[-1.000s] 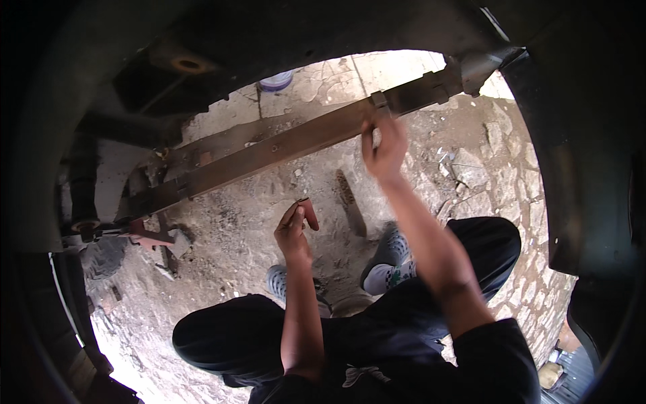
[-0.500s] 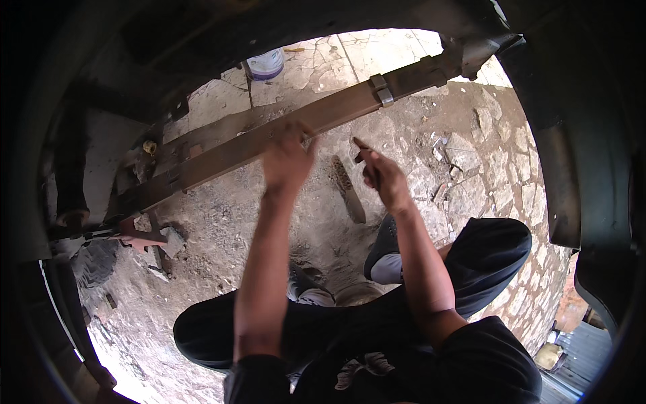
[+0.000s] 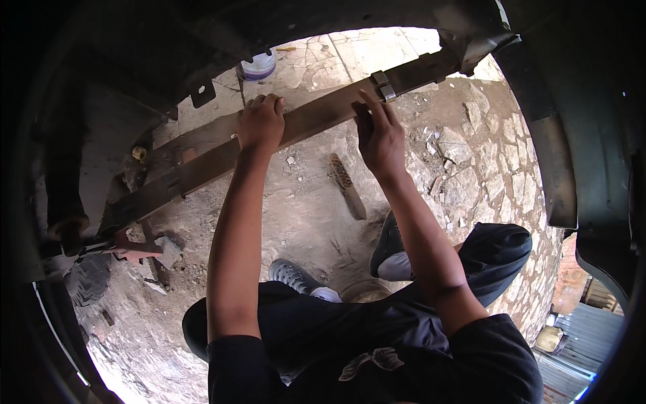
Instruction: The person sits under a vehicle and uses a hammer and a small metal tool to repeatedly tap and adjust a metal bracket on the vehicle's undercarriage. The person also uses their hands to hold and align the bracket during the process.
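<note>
A long brown leaf spring runs slantwise across the view, from lower left to upper right. My left hand lies over its middle, fingers curled round the far edge. To the right, my right hand is raised at the near edge, close to a metal clip that wraps the spring. Its fingers are stretched and apart, some dark or shadowed; I make out no tool in them. Whether the fingertips touch the spring I cannot tell. A wire brush lies on the ground below, between my forearms.
Dark vehicle bodywork surrounds me above and at both sides. A white and purple bucket stands beyond the spring. At the left is a reddish metal stand beside a stone block. Loose stones lie at the right.
My left hand, blurred before, has moved up and left and now rests round the spring. My right hand has risen toward the clip, its fingers now stretched out. My left foot has shifted left.
</note>
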Tool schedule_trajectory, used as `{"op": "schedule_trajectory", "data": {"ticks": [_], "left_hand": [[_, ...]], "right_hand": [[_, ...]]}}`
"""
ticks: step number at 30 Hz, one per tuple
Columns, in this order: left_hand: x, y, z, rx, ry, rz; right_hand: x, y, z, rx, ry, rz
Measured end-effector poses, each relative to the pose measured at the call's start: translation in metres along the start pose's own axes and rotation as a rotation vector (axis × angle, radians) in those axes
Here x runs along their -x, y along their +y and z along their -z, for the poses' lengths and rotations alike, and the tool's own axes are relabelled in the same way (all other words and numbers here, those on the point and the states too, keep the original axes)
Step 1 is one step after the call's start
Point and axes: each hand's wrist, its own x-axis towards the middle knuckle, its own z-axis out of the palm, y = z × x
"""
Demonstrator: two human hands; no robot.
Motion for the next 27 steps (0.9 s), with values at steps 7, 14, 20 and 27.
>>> {"op": "schedule_trajectory", "data": {"ticks": [7,14,20,27], "left_hand": [[0.01,-0.004,-0.009,-0.019,-0.164,0.1],[0.006,0.013,0.0,0.012,-0.226,0.18],[0.012,-0.03,-0.007,0.058,-0.178,0.065],[0.01,0.001,0.0,0.045,-0.157,0.053]], "right_hand": [[-0.003,0.023,-0.014,0.241,-0.164,0.011],[0.035,0.028,-0.065,0.082,-0.218,0.098],[0.009,0.032,-0.029,0.288,-0.435,0.087],[0.018,0.048,-0.048,0.275,-0.205,0.177]]}}
